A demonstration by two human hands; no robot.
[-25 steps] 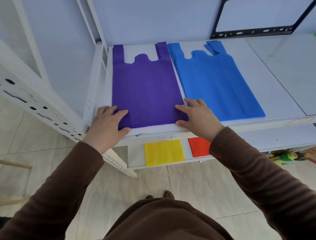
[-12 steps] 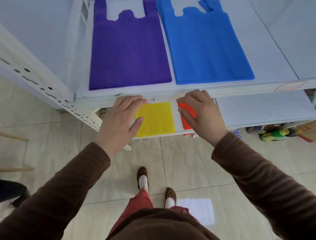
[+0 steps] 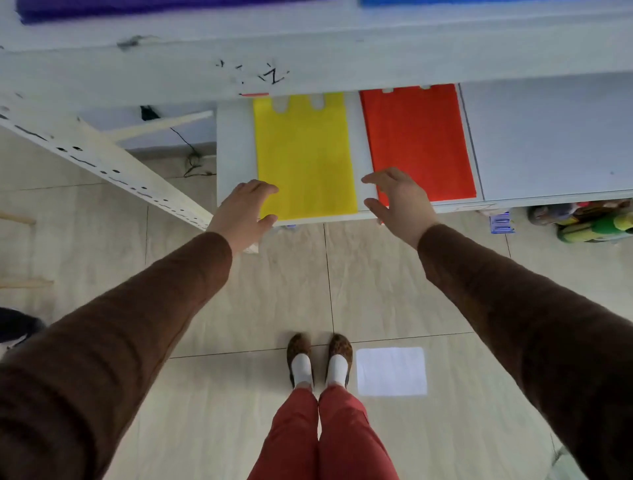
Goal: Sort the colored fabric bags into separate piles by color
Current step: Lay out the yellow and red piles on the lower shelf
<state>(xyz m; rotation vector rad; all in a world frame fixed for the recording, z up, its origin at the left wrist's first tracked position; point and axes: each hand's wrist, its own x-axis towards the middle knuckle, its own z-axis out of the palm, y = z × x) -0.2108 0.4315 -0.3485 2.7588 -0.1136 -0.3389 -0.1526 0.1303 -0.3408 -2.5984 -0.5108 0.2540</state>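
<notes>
A yellow fabric bag (image 3: 305, 157) lies flat on the lower white shelf (image 3: 548, 144), with a red-orange bag (image 3: 416, 137) beside it on the right. My left hand (image 3: 245, 210) is at the yellow bag's near left corner, fingers spread, thumb under the shelf edge. My right hand (image 3: 399, 198) hovers open between the two bags, over the red bag's near left corner. At the top edge, slivers of a purple bag (image 3: 137, 8) and a blue bag (image 3: 479, 2) show on the upper shelf.
The upper shelf's white front edge (image 3: 308, 58) overhangs the lower shelf and hides the bags' handles. A perforated white rack post (image 3: 102, 161) slants at left. Colourful items (image 3: 589, 222) lie on the floor under the shelf at right. My feet (image 3: 320, 359) stand on tiled floor.
My view has dropped from the upper shelf to the lower one. Both hands left the purple bag and came down to the near edge of the yellow and red bags.
</notes>
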